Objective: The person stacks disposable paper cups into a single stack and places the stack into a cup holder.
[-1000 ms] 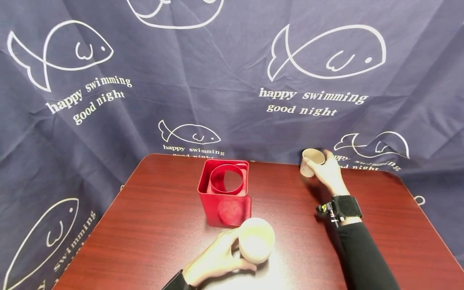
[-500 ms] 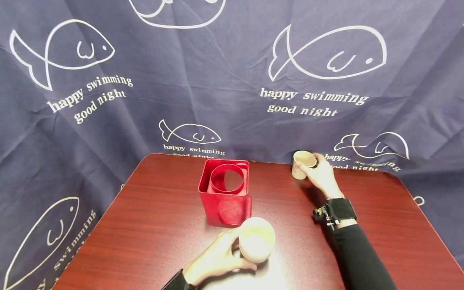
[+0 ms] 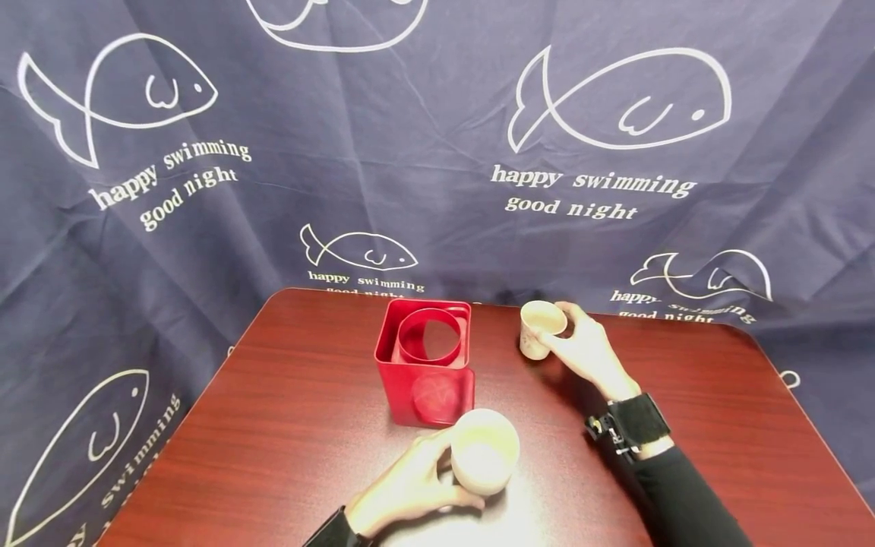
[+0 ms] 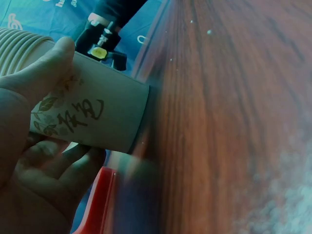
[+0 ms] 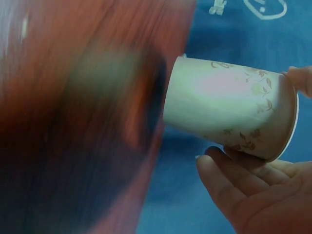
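My left hand (image 3: 403, 490) grips a stack of cream paper cups (image 3: 483, 452) standing on the table (image 3: 287, 425) just in front of a red square holder (image 3: 425, 363). In the left wrist view the thumb and fingers wrap the stack of cups (image 4: 92, 112), which bears a leaf print. My right hand (image 3: 586, 351) holds a single paper cup (image 3: 540, 328) near the table's far edge, right of the red holder. In the right wrist view, that cup (image 5: 229, 114) sits between my fingers (image 5: 234, 187), its base toward the table.
The red holder has a round ring inside and an open top. A dark blue cloth (image 3: 437, 152) printed with white fish and words hangs behind and around the dark red wooden table. A black wrist strap (image 3: 632, 425) sits on my right forearm.
My right hand has carried the single cup leftward along the far side of the table, closer to the red holder. The left hand and its stack have stayed put.
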A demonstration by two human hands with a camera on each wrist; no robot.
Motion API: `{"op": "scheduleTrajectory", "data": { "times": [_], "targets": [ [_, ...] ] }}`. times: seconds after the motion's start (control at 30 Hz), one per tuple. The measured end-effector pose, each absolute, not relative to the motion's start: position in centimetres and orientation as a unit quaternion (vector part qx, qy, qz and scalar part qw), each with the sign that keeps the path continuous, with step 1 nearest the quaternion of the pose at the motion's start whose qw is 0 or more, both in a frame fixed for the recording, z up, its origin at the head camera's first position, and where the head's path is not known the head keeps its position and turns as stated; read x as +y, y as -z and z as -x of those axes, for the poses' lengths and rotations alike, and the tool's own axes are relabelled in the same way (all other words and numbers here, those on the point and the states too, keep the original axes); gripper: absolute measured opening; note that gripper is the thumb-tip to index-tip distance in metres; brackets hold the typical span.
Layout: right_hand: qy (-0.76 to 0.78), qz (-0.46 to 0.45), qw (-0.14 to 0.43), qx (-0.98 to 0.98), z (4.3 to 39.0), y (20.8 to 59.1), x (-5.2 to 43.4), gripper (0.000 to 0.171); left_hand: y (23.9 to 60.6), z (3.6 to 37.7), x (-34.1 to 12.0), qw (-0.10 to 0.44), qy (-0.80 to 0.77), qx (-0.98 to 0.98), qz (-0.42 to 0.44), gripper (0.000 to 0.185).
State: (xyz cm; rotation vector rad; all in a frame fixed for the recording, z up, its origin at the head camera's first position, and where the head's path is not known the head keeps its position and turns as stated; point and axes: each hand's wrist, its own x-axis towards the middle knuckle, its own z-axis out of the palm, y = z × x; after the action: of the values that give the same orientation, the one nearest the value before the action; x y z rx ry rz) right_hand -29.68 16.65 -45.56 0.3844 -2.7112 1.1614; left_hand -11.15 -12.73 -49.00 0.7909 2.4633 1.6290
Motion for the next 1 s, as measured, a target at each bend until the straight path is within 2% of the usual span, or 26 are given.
{"op": "scheduleTrajectory", "data": {
  "times": [0.2, 0.6, 1.0],
  "targets": [
    [-0.394, -0.166, 0.080, -0.900, 28.0, 44.8, 15.7, 0.064, 48.9, 11.2, -12.7, 0.035, -0.522, 0.811, -0.261, 0.082],
    [-0.418, -0.240, 0.065, -0.874, 24.8, 42.8, 15.0, 0.063, 48.8, 11.2, -12.7, 0.038, -0.529, 0.806, -0.262, 0.082],
    [-0.437, -0.286, 0.038, -0.852, 22.1, 40.5, 15.0, 0.062, 49.0, 11.3, -12.7, 0.016, -0.509, 0.813, -0.282, 0.083]
  ]
}}
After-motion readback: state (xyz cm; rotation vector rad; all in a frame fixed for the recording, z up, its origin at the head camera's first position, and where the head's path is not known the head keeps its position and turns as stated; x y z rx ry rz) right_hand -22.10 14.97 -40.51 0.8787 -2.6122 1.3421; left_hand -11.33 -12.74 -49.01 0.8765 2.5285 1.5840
